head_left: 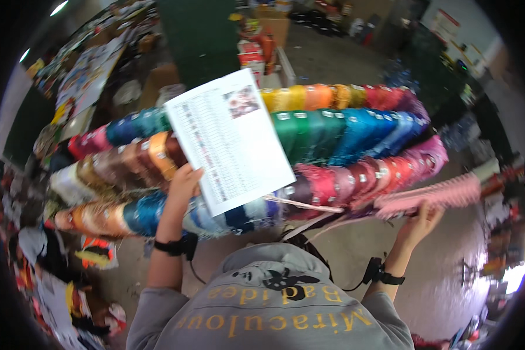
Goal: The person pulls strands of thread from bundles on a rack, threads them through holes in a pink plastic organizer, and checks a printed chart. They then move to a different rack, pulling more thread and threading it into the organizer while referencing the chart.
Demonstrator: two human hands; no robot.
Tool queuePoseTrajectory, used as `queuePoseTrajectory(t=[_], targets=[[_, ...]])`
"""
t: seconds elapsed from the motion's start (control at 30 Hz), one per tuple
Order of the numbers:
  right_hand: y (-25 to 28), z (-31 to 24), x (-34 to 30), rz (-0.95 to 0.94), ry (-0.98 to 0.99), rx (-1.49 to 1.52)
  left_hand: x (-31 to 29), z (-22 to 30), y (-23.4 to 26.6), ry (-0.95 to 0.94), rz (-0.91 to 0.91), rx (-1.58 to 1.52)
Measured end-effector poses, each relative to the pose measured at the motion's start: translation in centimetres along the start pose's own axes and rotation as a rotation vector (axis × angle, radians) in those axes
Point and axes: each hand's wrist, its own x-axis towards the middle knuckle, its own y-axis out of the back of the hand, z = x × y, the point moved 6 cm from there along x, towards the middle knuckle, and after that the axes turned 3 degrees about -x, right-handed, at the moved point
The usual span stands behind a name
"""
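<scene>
My left hand is closed on the lower left edge of a white printed sheet, which carries a table and a small photo. The sheet is tilted and hides part of the thread rows behind it. Over at the right, my right hand grips the underside of a long pink bundle with a ridged, fringed edge, seemingly thread. Pale strands trail leftward near the bundle across the front row. Just beyond both hands hang rows of labelled thread skeins, sorted by colour.
A table piled with mixed goods stands at the far left. Cardboard boxes and a dark green panel are behind the skeins. Clutter lines the left side, and packed shelves the right. Grey floor shows below.
</scene>
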Motion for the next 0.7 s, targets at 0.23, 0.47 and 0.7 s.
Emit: queuePoseTrajectory(t=[0.23, 0.47, 0.7], targets=[[6.9, -7.8, 4.0, 0.359, 0.602, -0.321, 1.1, 1.1, -4.6, 0.043, -0.076, -0.042], [-1.2, 2.7, 8.1, -0.145, 0.067, -0.305, 3.1, 1.5, -13.3, 0.073, -0.238, -0.017], [-13.9, 11.3, 5.3, -0.822, -0.298, -0.062, 3.9, 0.3, -17.7, 0.119, -0.207, -0.026]])
